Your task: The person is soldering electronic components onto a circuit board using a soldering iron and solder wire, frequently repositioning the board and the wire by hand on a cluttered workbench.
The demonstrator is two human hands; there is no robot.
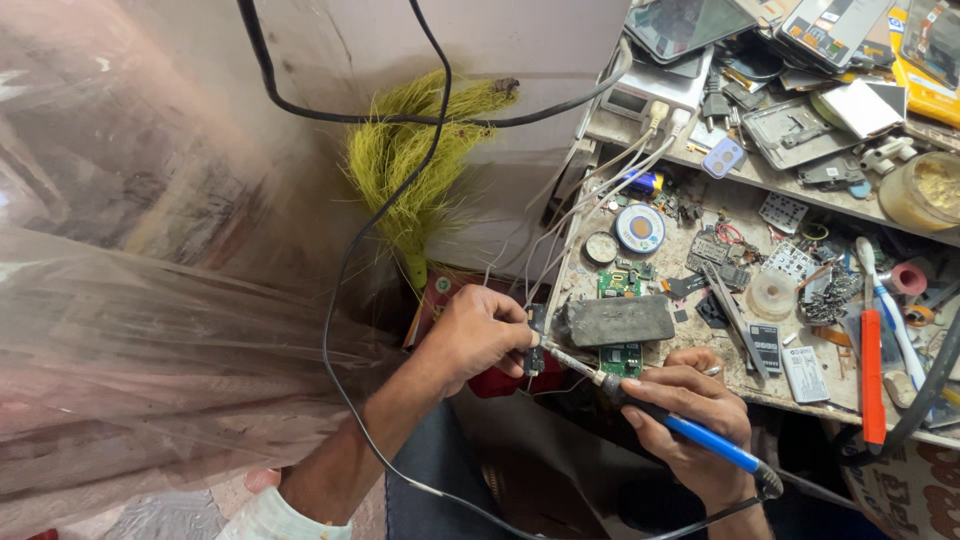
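Two hands work at the near left edge of the bench. Your left hand (478,335) pinches a small dark component (536,340) between thumb and fingertips, just off the table edge. Your right hand (690,420) is closed around the blue handle of a soldering iron (650,405), whose tip meets that component.

Just behind the tip lies a dark grey rectangular block (615,320), with green circuit boards (620,285) in front of and behind it. Several white cables (610,190) drop from the upper shelf across the bench corner, close to your left hand. A black cord (345,290) loops down over your left forearm. A solder spool (640,228), tweezers (730,310), a roll of clear tape (772,295), a toothbrush (885,300) and an orange-handled tool (872,375) lie further right, well apart from the hands.

The worktop (690,250) is pale, stained and crowded with small parts; the shelf (760,175) above holds phone pieces and a jar (925,190). A yellow-green broom (415,160) leans on the wall, and clear plastic sheeting (150,250) fills the left side.
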